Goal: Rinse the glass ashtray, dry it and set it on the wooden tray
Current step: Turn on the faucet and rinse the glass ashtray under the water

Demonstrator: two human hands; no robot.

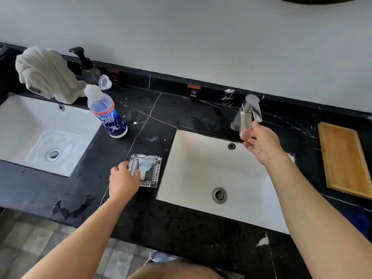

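The square cut-glass ashtray (150,170) sits on the black marble counter between the two sinks, with white foam inside. My left hand (122,179) grips its left edge, fingers over the rim. My right hand (259,146) reaches up to the chrome faucet (248,113) behind the right sink (203,164), fingertips touching the spout's end; no water is running. The wooden tray (344,158) lies bare on the counter at the far right. A crumpled white towel (46,75) rests at the back left.
A blue-labelled plastic bottle (107,113) with its cap flipped open stands behind the ashtray. A black pump dispenser (86,65) is by the wall. The left sink (40,135) holds foam around its drain. The counter is wet in patches.
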